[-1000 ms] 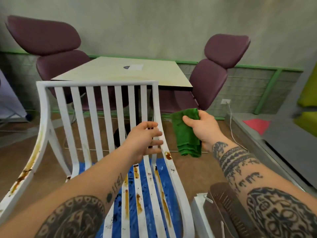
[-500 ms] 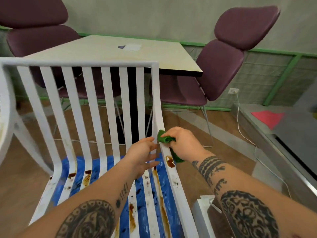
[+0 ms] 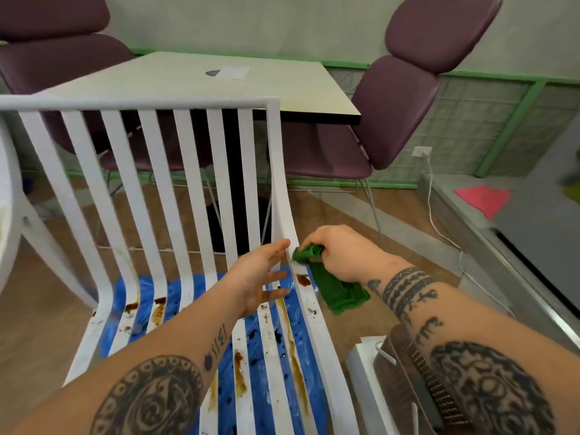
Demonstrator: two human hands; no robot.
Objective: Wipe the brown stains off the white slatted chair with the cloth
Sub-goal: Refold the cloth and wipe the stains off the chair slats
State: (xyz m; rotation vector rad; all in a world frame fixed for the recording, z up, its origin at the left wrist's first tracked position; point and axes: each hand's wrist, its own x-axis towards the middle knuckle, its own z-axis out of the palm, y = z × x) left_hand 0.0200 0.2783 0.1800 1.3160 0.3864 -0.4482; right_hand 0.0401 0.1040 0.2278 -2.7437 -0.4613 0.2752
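- Far left, a purple padded chair [image 3: 62, 58] stands behind the counter [image 3: 282, 86], which carries a sheet of paper [image 3: 233, 72] near its middle.
- The white slatted chair [image 3: 141, 103] fills the left and centre, its back upright and its seat curving toward the near edge. A blue sheet [image 3: 260, 372] shows through the gaps between the seat slats.
- Brown stains [image 3: 240, 372] streak several seat slats, some as long drips, others as dark specks. One round brown blot [image 3: 303, 280] sits on the chair's right side rail, where back bends into seat.
- The left hand [image 3: 257, 277] reaches in from the near left with its fingers [image 3: 276, 246] straight and spread apart. The topmost fingertip touches the inner edge of the right rail and holds nothing.
- The green cloth [image 3: 339, 293] is at that same rail, just above the round blot. Its bunched end presses against the rail's outer face, and the rest hangs down to the right of the chair.
- The right hand [image 3: 339, 252] grips the cloth, fingers curled tight around the bunched part - knuckles up, wrist to the right.
- Far right of the counter stands a second purple chair [image 3: 395, 98].
- Near right, on the floor, a white bag [image 3: 367, 372] lies beside a brown item [image 3: 408, 387] I cannot identify.
- On the far right wall a socket [image 3: 422, 151] feeds a white cable [image 3: 439, 227] - it runs down beside a grey ledge bearing a red piece [image 3: 483, 199].
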